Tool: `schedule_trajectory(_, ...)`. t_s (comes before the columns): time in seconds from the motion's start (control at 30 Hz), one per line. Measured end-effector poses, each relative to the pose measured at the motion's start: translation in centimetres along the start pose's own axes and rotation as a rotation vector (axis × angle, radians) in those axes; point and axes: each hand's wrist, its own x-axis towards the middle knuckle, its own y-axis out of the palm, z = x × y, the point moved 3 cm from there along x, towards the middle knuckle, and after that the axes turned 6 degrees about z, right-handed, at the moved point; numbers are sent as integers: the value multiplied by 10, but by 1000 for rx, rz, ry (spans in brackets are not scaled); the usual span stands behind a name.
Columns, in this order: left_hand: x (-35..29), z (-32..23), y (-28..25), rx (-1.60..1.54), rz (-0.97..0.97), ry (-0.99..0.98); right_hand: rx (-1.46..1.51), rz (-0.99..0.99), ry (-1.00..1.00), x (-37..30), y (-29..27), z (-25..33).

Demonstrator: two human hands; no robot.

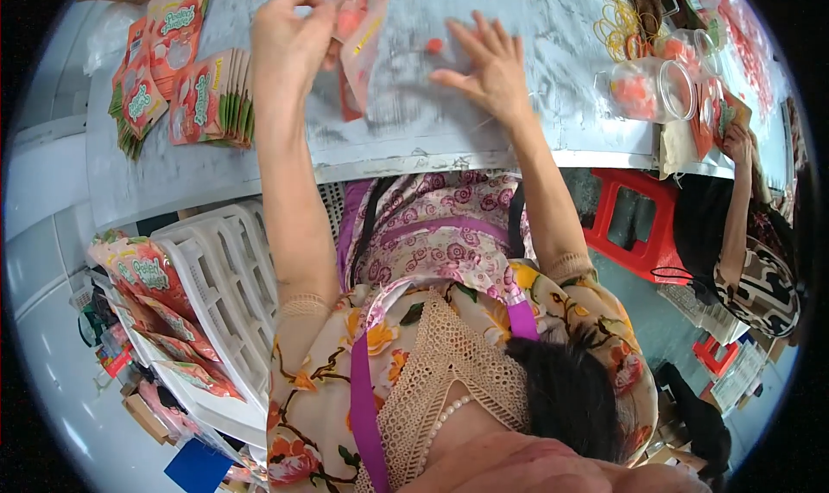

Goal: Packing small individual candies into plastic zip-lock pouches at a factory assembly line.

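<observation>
My left hand (298, 44) is raised over the table at the far side, its fingers closed on the upper part of a pink and clear pouch (364, 53). Small red-pink pieces show inside the pouch, which hangs tilted. To the right, my right hand (494, 72) is over the tabletop with its fingers spread and nothing in it. A single small red ball (434, 46), perhaps a candy, lies just left of its fingers. I cannot tell whether the right hand touches the table.
Stacks of filled red pouches (207, 100) lie on the left of the table (397, 143). Clear jars (652, 90) of red pieces and yellow rubber bands (623, 27) are at right. A co-worker's hand (737, 142) holds a pouch there. More pouches (155, 273) rest on white plastic crates (216, 268).
</observation>
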Motion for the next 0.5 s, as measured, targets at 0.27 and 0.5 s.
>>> schedule_trajectory(0.27, -16, 1, -12, 63, 44, -55, 52, 155, -200, 10, 27, 14)
schedule_trajectory(0.5, -32, -9, 8, 36, 43, -63, 1001, -66, 540, 33, 12, -4)
